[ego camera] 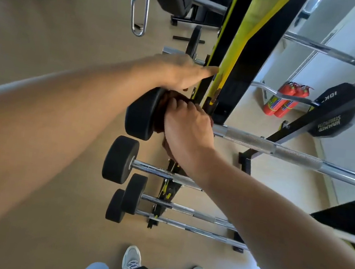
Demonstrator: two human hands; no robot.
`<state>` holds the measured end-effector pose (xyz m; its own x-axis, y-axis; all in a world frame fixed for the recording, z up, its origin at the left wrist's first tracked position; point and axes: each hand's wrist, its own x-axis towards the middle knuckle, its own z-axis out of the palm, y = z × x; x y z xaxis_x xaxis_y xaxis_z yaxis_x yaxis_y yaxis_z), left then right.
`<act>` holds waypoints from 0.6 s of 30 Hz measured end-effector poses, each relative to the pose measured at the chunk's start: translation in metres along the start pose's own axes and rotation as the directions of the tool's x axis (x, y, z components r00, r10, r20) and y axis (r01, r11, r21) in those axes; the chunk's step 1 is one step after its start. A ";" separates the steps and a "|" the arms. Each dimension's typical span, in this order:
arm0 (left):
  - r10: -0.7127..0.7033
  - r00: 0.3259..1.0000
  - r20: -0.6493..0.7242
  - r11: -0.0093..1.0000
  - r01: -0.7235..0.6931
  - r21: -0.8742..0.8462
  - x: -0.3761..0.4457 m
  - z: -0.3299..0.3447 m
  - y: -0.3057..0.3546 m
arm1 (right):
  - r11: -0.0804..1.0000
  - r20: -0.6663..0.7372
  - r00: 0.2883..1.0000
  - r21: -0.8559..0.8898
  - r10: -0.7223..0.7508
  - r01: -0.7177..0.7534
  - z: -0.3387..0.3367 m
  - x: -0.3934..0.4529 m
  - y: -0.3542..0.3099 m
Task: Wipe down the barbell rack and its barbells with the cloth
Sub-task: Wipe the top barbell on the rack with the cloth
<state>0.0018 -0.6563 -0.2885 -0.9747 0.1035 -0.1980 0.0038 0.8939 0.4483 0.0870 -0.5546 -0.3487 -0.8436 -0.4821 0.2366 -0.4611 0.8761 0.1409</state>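
- Two hands at work on one barbell rack (245, 59), black with a yellow stripe, its upright rising from the floor.
- Left hand (176, 71): released, fingers straight, tips touching the rack upright, palm resting over the top barbell's end weight (141, 112).
- End weight: black, round, rubber-like; judged heavy and steady in its cradle, so it should take firm rubbing without rolling.
- Cloth (163, 112): dark brown, soft, bunched between end weight and upright; judged light and pliable, best kept gathered in the fist.
- Right hand (186, 126): grasping the cloth, fingers curled over it, pressing it at the inner face of the end weight.
- Top barbell shaft (283, 149): chrome, knurled, stiff; runs toward the rack's right side.
- Lower barbells (121, 160): three more stacked beneath on the rack's pegs, close together; little room between shafts.
- Open floor lies left of the rack; fire extinguishers (282, 100) stand beyond its right side.
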 end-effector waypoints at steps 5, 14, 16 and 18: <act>-0.031 0.999 -0.045 0.980 0.039 0.193 0.002 0.008 -0.003 | 0.973 -0.125 0.989 0.208 -0.074 0.099 -0.023 -0.034 0.020; 0.450 0.889 -0.085 0.877 -0.422 0.231 -0.064 0.025 0.023 | 0.896 -0.245 0.966 0.442 0.079 0.039 -0.038 -0.092 0.080; 0.440 0.894 -0.081 0.897 -0.433 0.091 -0.071 0.031 0.039 | 0.903 -0.249 0.964 0.429 0.098 0.019 -0.041 -0.102 0.099; 0.337 0.941 0.022 0.942 -0.337 -0.014 -0.070 0.033 0.059 | 0.911 -0.303 0.947 0.411 0.105 0.030 -0.042 -0.112 0.118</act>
<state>0.0776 -0.5967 -0.2772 -0.9114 0.4079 -0.0544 0.3285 0.8008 0.5008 0.1390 -0.3976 -0.3185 -0.7643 -0.3672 0.5301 -0.5586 0.7878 -0.2596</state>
